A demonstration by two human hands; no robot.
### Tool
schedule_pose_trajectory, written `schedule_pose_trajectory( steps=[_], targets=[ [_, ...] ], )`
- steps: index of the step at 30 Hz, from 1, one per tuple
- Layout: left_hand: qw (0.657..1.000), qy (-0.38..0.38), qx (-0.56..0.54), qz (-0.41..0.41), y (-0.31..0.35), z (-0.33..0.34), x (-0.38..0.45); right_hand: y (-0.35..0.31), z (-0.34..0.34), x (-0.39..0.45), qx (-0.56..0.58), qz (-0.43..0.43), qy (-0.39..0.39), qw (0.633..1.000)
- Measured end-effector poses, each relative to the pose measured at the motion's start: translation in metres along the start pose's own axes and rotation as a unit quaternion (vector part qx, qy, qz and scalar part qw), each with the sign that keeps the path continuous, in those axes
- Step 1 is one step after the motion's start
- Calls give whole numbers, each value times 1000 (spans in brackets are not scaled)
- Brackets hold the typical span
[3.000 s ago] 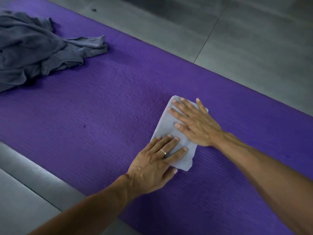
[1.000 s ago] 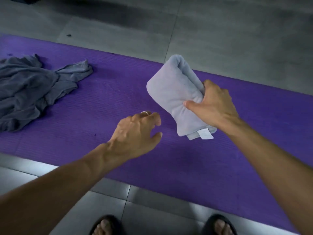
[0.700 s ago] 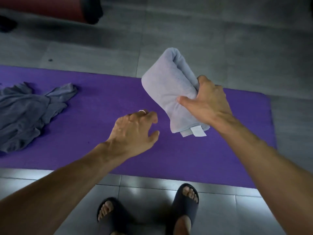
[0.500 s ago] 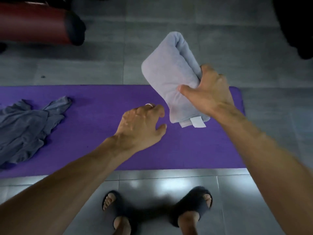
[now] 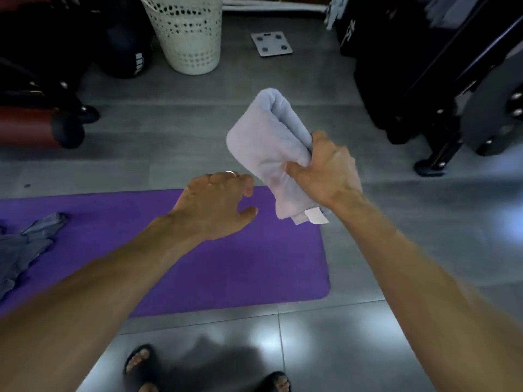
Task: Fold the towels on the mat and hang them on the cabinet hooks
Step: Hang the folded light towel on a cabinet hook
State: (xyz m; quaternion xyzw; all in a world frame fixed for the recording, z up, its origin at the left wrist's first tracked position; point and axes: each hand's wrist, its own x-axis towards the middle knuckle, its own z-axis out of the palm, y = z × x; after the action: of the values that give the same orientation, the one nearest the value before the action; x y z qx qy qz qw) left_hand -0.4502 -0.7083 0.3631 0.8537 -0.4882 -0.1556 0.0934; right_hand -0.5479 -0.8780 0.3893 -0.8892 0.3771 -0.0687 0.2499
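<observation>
My right hand [image 5: 325,171] grips a folded pale lilac towel [image 5: 264,142] in the air above the right end of the purple mat [image 5: 226,264]; a white label hangs from the towel's lower edge. My left hand [image 5: 215,205] hovers just left of the towel with loosely curled fingers, holding nothing, a ring on one finger. A crumpled grey towel [image 5: 25,247] lies on the mat at the far left, partly cut off by the frame edge.
I stand on grey floor tiles in dark sandals [image 5: 141,366]. A white perforated laundry basket [image 5: 186,32] and a bathroom scale [image 5: 271,43] sit ahead. Dark exercise equipment [image 5: 452,80] stands at right; a red padded roller [image 5: 31,128] lies at left.
I lifted the folded towel off the mat with my right hand and stood up. The view has swung up and right, bringing the basket, scale and equipment into sight.
</observation>
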Motion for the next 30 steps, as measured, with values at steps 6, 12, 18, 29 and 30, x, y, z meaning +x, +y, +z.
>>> schedule_pose_trajectory(
  steps=[6, 12, 18, 29, 30],
  targets=[
    [1000, 2, -8, 10, 85, -46, 42, 27, -98, 30, -45, -18, 1, 999],
    [1000, 13, -21, 17, 146, -79, 107, 51, -181, 86, -30, 12, 20, 999],
    [999, 18, -21, 18, 207, -108, 187, 89, -265, 158, -9, 25, 58, 998],
    [996, 63, -41, -52, 329, -147, 387, 208, -381, 331, 12, -34, 57, 998],
    [995, 67, -42, -57, 339, -151, 402, 216, -389, 346, 18, -42, 50, 998]
  ],
)
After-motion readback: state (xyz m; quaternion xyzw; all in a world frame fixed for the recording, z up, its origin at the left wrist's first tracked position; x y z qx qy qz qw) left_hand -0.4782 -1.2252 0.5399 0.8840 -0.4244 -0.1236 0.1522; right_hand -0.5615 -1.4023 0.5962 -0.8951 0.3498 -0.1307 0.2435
